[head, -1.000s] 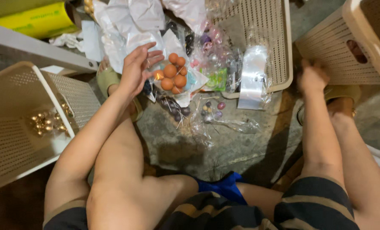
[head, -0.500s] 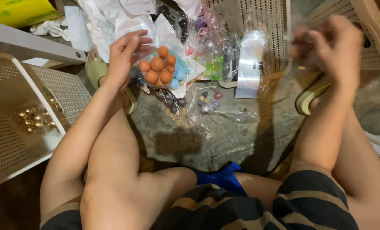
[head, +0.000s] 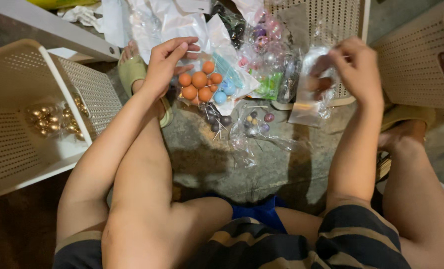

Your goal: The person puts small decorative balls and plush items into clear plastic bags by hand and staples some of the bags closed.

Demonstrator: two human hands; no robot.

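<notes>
Sitting over the concrete floor (head: 261, 169), your left hand (head: 164, 65) rests half-open, fingers spread and gripping nothing, beside the orange balls (head: 198, 84) on their white wrapper (a loose heap kept within easy reach). Your right hand (head: 354, 69) is closed around a clear plastic bag (head: 309, 92), lifting it so it hangs free. Gold beads (head: 47, 119) lie in the tipped white basket (head: 12, 154) at your left.
</notes>
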